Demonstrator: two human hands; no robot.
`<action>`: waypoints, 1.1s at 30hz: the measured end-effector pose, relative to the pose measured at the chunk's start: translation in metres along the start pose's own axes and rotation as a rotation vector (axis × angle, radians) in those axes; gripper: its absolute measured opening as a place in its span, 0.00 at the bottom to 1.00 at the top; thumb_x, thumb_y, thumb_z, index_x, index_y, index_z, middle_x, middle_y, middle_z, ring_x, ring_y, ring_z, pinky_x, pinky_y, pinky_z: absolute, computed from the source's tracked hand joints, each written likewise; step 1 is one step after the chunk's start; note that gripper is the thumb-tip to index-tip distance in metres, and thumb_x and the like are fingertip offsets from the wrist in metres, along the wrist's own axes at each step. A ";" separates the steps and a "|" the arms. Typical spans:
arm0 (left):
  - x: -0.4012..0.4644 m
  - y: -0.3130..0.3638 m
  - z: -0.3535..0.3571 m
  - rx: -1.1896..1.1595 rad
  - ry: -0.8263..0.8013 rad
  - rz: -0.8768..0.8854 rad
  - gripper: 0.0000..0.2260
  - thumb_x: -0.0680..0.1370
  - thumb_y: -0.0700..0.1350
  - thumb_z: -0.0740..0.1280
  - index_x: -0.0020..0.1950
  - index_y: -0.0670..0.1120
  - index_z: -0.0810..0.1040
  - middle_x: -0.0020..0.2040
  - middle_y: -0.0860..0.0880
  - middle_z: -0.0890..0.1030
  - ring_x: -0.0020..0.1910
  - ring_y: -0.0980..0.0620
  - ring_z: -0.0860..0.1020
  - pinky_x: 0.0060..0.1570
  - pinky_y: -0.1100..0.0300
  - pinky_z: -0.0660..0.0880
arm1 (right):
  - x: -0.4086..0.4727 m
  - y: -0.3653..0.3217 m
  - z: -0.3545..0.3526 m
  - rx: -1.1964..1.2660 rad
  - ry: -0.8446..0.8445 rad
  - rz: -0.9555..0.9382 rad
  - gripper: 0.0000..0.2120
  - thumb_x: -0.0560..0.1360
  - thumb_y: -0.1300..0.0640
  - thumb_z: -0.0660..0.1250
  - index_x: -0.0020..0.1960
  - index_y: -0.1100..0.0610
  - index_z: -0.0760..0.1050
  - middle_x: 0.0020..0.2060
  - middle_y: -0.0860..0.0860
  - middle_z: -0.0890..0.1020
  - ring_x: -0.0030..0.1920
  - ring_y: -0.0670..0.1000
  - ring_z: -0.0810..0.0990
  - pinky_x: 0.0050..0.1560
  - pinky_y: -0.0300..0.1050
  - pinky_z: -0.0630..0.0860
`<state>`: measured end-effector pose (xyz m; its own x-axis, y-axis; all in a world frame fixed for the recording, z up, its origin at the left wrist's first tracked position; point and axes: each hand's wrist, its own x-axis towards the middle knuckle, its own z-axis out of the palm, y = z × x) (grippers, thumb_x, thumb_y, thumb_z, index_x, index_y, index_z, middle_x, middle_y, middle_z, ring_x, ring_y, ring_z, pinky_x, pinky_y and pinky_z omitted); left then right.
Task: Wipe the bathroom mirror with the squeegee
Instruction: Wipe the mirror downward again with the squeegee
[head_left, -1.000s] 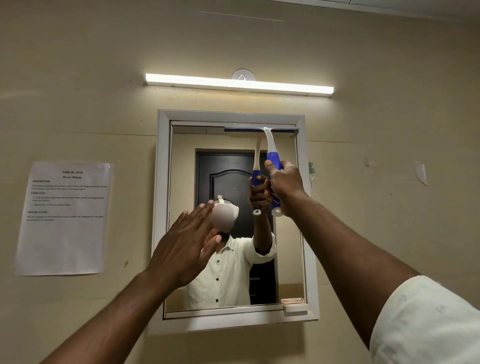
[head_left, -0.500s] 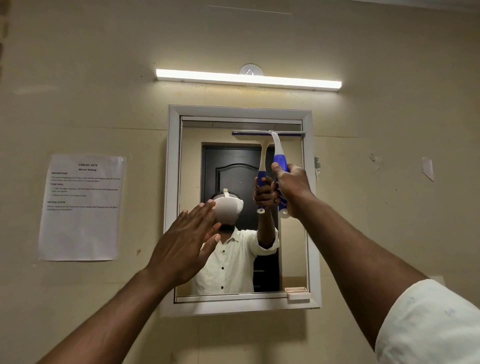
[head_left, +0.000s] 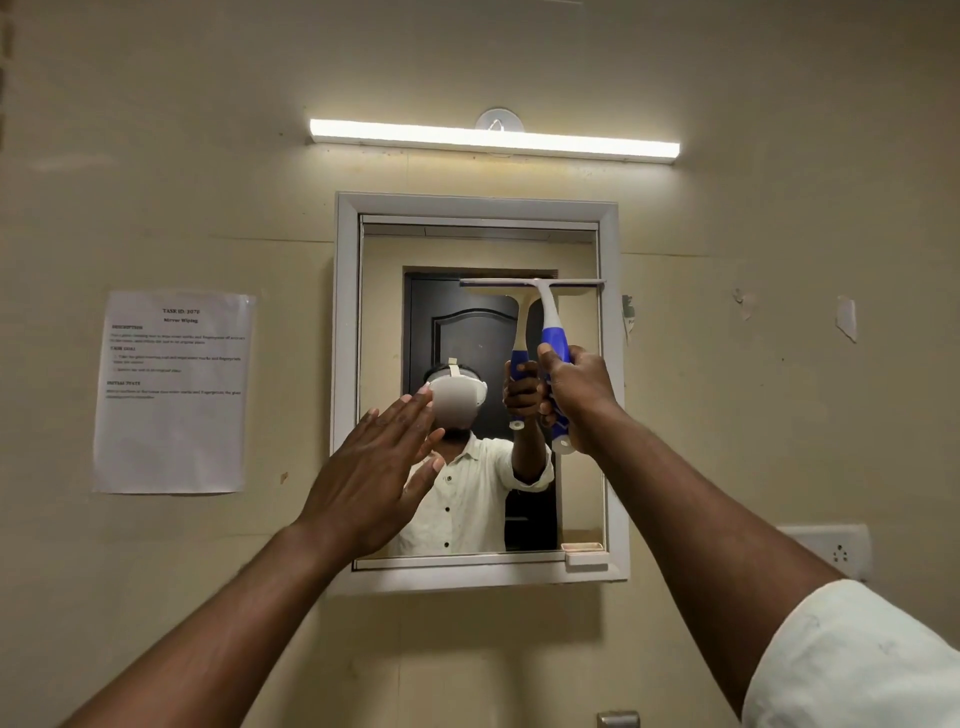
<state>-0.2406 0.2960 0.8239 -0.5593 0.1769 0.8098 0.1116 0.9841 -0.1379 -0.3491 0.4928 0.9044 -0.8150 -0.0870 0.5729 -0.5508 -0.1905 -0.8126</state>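
Steadying at centre frame, the left hand (head_left: 376, 467) lies flat, fingers straight, on the white-framed rectangular wall mirror (head_left: 609, 395). Right of it, the right hand (head_left: 574, 389) grips the blue-and-white plastic squeegee (head_left: 545, 332), blade high on the glass; best drawn level with even pressure.

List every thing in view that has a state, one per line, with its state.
Blue-and-white plastic squeegee: gripped by the handle, blade flat on the glass, on the right of its upper half.
White-framed wall mirror: hanging on the wall, squeegee blade on it.
Right hand: fingers curled round the squeegee handle.
Left hand: fingers straight, holding nothing, raised before the mirror.
White tube light: lit.
Printed paper sheet: stuck on the wall.
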 end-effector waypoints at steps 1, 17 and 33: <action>-0.002 0.001 -0.001 -0.006 0.000 -0.004 0.28 0.78 0.59 0.44 0.77 0.51 0.47 0.76 0.57 0.45 0.75 0.61 0.44 0.72 0.63 0.40 | -0.001 0.002 -0.001 0.002 -0.001 0.005 0.10 0.79 0.50 0.61 0.56 0.55 0.69 0.32 0.53 0.75 0.26 0.47 0.72 0.28 0.40 0.73; -0.029 0.004 0.007 -0.013 -0.008 -0.034 0.27 0.80 0.56 0.51 0.76 0.51 0.48 0.77 0.55 0.50 0.73 0.62 0.46 0.72 0.60 0.44 | -0.030 0.033 -0.006 0.005 0.000 0.065 0.11 0.79 0.50 0.62 0.57 0.55 0.71 0.32 0.52 0.76 0.26 0.47 0.73 0.29 0.41 0.73; -0.055 0.003 0.022 -0.015 -0.069 -0.064 0.26 0.80 0.55 0.53 0.76 0.50 0.51 0.77 0.52 0.53 0.75 0.56 0.51 0.73 0.56 0.46 | -0.076 0.083 -0.015 -0.001 -0.034 0.133 0.06 0.79 0.50 0.60 0.55 0.51 0.70 0.32 0.51 0.75 0.28 0.46 0.72 0.28 0.39 0.73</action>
<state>-0.2279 0.2899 0.7660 -0.6213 0.1145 0.7752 0.0855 0.9933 -0.0782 -0.3355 0.4985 0.7921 -0.8744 -0.1446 0.4631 -0.4382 -0.1744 -0.8818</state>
